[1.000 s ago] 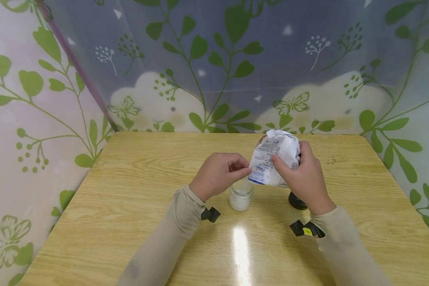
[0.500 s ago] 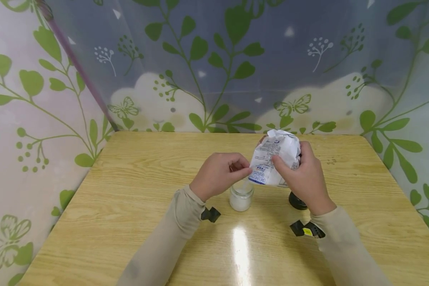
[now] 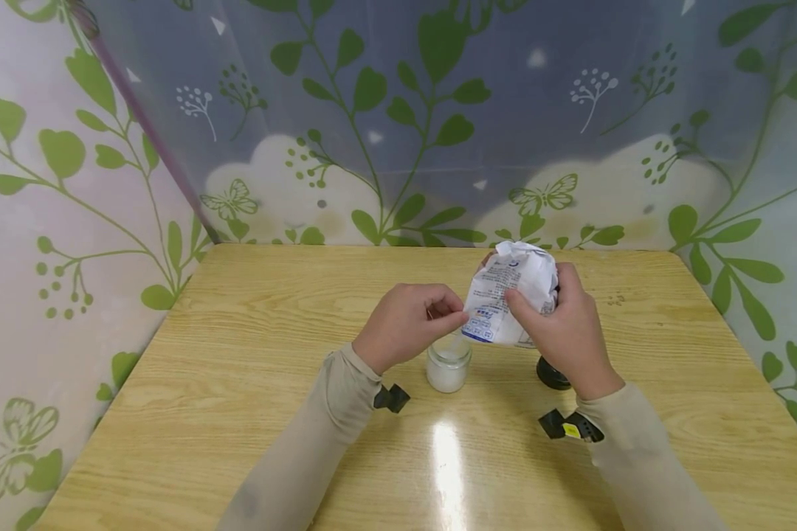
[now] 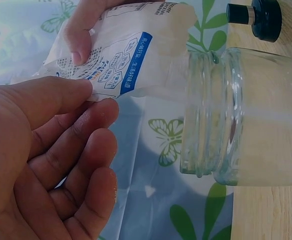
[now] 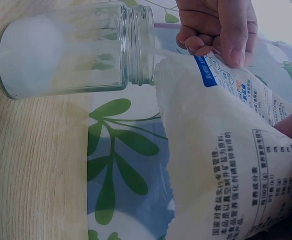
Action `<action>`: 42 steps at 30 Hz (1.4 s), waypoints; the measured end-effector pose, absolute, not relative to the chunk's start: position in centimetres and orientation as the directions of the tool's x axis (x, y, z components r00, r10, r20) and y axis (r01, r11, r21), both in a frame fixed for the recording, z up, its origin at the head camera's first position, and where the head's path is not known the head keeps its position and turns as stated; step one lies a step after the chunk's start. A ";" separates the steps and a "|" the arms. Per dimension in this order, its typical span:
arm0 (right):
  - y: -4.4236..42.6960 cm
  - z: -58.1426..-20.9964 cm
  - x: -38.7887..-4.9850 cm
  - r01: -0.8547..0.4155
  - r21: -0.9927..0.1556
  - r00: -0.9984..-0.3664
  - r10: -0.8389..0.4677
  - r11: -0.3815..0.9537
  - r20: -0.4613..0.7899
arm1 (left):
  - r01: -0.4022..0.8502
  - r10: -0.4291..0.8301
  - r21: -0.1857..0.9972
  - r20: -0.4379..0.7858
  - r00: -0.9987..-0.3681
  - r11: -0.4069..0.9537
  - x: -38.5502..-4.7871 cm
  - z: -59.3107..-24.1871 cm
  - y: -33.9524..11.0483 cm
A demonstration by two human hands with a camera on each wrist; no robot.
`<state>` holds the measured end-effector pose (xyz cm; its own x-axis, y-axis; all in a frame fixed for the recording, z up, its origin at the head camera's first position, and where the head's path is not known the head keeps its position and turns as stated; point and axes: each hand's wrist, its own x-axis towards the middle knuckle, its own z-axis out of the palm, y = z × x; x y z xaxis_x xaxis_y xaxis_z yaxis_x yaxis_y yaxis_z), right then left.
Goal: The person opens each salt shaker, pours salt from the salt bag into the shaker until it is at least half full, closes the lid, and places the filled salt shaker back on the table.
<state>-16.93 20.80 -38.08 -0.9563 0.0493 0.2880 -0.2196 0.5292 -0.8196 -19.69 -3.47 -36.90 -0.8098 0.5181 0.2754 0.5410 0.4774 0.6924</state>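
Over the table [image 3: 239, 317], we saw the white bag [image 3: 501, 291], its mouth tilted down; the right hand [image 3: 567, 335] gripped its body, the left hand [image 3: 408, 322] pinched its lower corner. This corner was just above the upright glass jar [image 3: 447, 376], midway between the side edges, nearer the left hand.

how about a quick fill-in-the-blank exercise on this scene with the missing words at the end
1. The right hand grips the bag with its ____ pressed on the printed side.
2. The left hand pinches the bag near a printed strip coloured ____.
3. The jar stands ____, not tilted, on the table.
4. The colour of the jar's contents is ____.

Missing words: thumb; blue; upright; white.
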 end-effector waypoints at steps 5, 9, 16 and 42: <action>20.8 -38.1 -16.9 -0.220 -0.816 -0.955 0.052 0.535 0.291 | 0.544 0.519 0.689 0.277 -0.809 0.480 -19.7 -37.0 -3.5; 20.8 -38.1 -16.9 -0.216 -0.813 -0.955 0.055 0.541 0.291 | 0.547 0.520 0.688 0.281 -0.807 0.477 -19.7 -37.0 -3.5; 20.8 -38.1 -16.9 -0.214 -0.814 -0.956 0.055 0.541 0.289 | 0.547 0.521 0.689 0.280 -0.806 0.476 -19.7 -36.9 -3.5; 20.7 -38.0 -16.9 -0.219 -0.809 -0.955 0.050 0.546 0.292 | 0.550 0.521 0.683 0.282 -0.806 0.480 -19.7 -36.9 -3.5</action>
<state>-16.88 20.74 -37.96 -0.9551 0.0496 0.2922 -0.2190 0.5458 -0.8088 -19.66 -3.49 -36.89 -0.8056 0.5210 0.2821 0.5499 0.4802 0.6834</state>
